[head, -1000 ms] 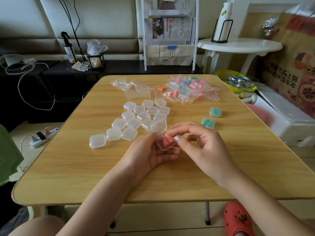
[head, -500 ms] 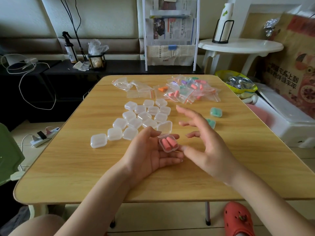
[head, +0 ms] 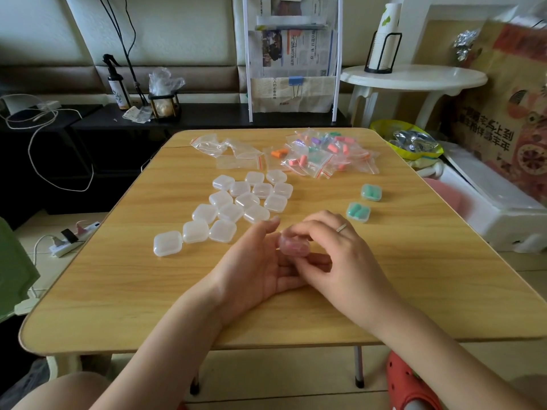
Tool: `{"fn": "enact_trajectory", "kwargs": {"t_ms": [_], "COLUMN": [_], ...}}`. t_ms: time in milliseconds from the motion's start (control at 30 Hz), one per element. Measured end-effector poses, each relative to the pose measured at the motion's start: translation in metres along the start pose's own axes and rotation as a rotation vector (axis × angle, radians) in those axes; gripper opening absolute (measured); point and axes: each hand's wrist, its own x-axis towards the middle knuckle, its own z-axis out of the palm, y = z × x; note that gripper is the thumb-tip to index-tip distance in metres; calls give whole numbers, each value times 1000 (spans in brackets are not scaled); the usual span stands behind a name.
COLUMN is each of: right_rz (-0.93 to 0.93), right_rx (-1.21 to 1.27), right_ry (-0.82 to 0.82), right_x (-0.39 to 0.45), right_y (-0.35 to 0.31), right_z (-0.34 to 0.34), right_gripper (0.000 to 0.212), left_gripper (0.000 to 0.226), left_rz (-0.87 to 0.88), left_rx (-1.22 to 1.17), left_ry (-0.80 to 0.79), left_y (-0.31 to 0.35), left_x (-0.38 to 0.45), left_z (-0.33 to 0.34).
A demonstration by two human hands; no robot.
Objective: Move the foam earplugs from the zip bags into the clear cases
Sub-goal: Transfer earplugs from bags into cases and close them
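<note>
A small clear case (head: 294, 245) with pink earplugs inside sits on the fingers of my left hand (head: 257, 266), its lid now down. My right hand (head: 334, 255) curls over it, fingertips and thumb pinching the case. Several empty clear cases (head: 236, 207) lie grouped on the wooden table (head: 414, 276) beyond my hands. Two cases holding green earplugs (head: 358, 212) (head: 371, 192) stand to the right. A heap of zip bags with coloured earplugs (head: 325, 156) lies at the table's far side, with emptied zip bags (head: 231, 152) to its left.
A white round side table (head: 414, 79) and a white box (head: 500, 214) stand to the right of the table. A newspaper rack (head: 293, 57) is behind it. A power strip (head: 74, 238) and cables lie on the floor at left.
My right hand, which had lifted away spread open, has come back down onto the case. The case's lid, open before, is now folded over the pink earplugs.
</note>
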Motion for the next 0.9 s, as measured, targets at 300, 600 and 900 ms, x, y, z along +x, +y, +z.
{"fn": "enact_trajectory", "kwargs": {"t_ms": [300, 600, 900], "right_rz": [22, 219, 502], "right_rx": [18, -303, -431], "right_ry": [35, 268, 36], "right_x": [0, 18, 1], "right_y": [5, 62, 86], "right_z": [3, -53, -52], "right_gripper": [17, 30, 26], "left_gripper": [52, 37, 16], "left_rz": [-26, 40, 155], "left_rx": [-41, -16, 102], "left_ry": [78, 108, 190], "left_y": [0, -3, -3], "left_x": [2, 0, -3], "left_z": [1, 4, 5]}}
